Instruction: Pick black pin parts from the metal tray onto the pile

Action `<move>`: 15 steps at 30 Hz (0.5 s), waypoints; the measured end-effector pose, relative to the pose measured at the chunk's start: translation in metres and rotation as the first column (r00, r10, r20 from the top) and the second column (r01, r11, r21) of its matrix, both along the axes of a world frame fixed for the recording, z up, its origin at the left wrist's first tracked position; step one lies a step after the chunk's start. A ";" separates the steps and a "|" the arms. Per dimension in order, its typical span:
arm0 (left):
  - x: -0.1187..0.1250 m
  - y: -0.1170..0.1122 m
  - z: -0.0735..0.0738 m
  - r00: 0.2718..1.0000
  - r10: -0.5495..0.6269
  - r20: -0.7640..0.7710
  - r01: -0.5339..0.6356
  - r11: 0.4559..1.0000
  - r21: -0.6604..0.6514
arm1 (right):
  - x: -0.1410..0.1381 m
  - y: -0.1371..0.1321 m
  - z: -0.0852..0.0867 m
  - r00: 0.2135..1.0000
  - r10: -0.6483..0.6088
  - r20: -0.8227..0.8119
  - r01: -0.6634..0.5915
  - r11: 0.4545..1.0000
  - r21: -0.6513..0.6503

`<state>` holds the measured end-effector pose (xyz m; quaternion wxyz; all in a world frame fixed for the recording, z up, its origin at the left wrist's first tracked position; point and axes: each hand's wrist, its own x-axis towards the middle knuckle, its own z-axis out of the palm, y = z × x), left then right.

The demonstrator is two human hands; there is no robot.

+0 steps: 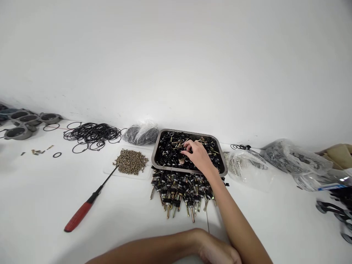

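My right hand [198, 156] reaches into a grey metal tray [155, 151] filled with small black and brass parts, fingers curled down among them; whether they pinch a part I cannot tell. In front of the tray lies a pile of assembled black-and-brass pins [181, 192] on the white table. My left hand [217, 251] rests at the near edge of the table, fingers curled in, partly under my right forearm, and holds nothing that I can see.
A red-handled screwdriver [82, 212] lies at the left front. A heap of small brass screws [131, 161], black O-rings [92, 135], a bag of grey parts [141, 134], grey metal housings [26, 123] and clear plastic bags [288, 159] line the wall.
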<state>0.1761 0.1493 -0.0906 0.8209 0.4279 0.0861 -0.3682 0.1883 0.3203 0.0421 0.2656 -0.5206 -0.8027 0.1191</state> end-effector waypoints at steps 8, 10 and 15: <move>0.001 0.001 0.004 0.999 -0.039 0.005 0.040 0.999 -0.030 | 0.000 -0.016 0.020 0.970 0.201 0.135 -0.173 0.965 -0.194; 0.000 0.002 0.007 0.999 -0.032 -0.033 0.032 0.999 -0.021 | -0.004 -0.019 0.019 0.956 0.213 0.201 -0.177 0.967 -0.184; 0.000 0.001 0.009 0.994 -0.029 -0.102 0.027 0.999 -0.017 | -0.006 -0.022 0.014 0.947 0.198 0.253 -0.156 0.972 -0.177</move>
